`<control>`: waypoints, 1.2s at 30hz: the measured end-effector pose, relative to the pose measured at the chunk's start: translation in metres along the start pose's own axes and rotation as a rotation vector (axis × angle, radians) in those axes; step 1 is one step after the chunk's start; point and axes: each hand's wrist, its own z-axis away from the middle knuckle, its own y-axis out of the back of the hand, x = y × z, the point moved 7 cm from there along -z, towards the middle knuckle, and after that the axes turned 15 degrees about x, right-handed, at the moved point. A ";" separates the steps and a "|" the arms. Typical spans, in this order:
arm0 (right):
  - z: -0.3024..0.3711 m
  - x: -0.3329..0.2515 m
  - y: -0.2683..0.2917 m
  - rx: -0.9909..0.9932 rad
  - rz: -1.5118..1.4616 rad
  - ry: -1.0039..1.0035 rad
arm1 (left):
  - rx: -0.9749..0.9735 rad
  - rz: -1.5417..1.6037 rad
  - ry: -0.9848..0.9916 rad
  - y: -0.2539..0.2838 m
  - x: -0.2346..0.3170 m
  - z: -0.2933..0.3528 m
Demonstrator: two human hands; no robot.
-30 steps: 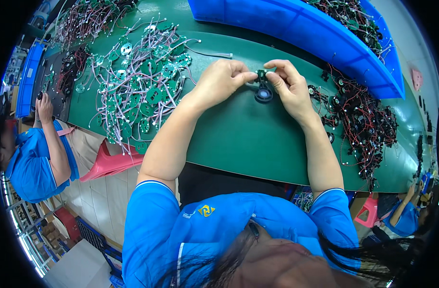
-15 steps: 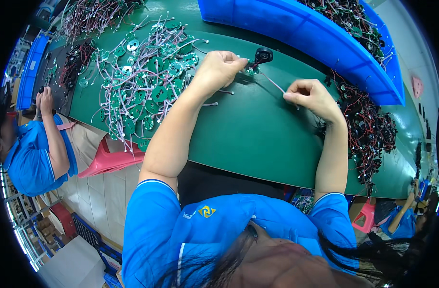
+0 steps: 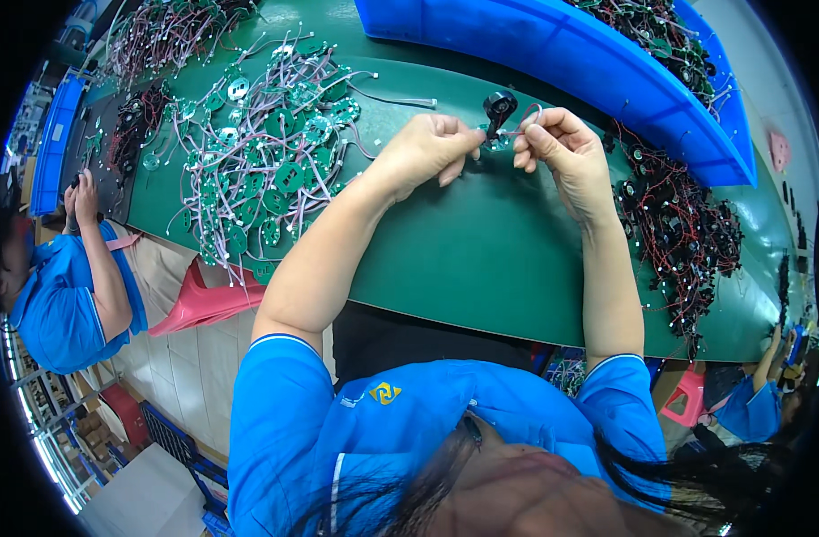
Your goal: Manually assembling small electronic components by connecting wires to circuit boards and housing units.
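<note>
Over the far middle of the green table, my left hand [image 3: 429, 154] pinches the edge of a small green circuit board [image 3: 495, 140]. Attached to that board is a black round part [image 3: 500, 105], which stands up just beyond the fingertips. My right hand [image 3: 566, 159] is closed by thumb and fingers on a thin pinkish cable [image 3: 531, 115], which loops up beside the black part. Its end is partly hidden by the fingers. To the left of my left hand spreads a heap of green circuit boards [image 3: 289, 177] with pale cables.
A long blue bin [image 3: 553, 58] holding more parts runs along the far right. Black parts with red wires [image 3: 682, 237] lie heaped right of my right arm. Another person [image 3: 74, 291] works at the left, near a red stool [image 3: 199, 309] and a blue tray [image 3: 56, 148].
My right hand has moved left and up, close to the circuit board, bending the stretched cable into a loop. My left hand has shifted slightly right and nearer to me, still pinching the board.
</note>
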 end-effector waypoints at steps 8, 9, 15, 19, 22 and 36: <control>-0.001 0.011 0.007 0.162 0.191 -0.063 | 0.061 0.111 -0.106 0.001 0.006 0.002; -0.001 0.017 0.006 0.186 0.201 -0.130 | 0.065 0.116 -0.128 0.001 0.006 0.003; 0.000 0.031 0.004 0.136 0.177 -0.150 | -0.001 -0.064 -0.271 -0.016 0.011 0.006; 0.001 0.037 -0.004 0.005 -0.092 -0.289 | -0.059 -0.015 -0.257 -0.016 0.019 0.009; 0.002 0.036 0.000 0.081 -0.048 -0.129 | -0.112 -0.007 -0.151 -0.022 0.012 0.010; -0.003 0.004 0.004 0.151 0.278 0.097 | 0.036 -0.018 -0.037 -0.003 0.008 -0.003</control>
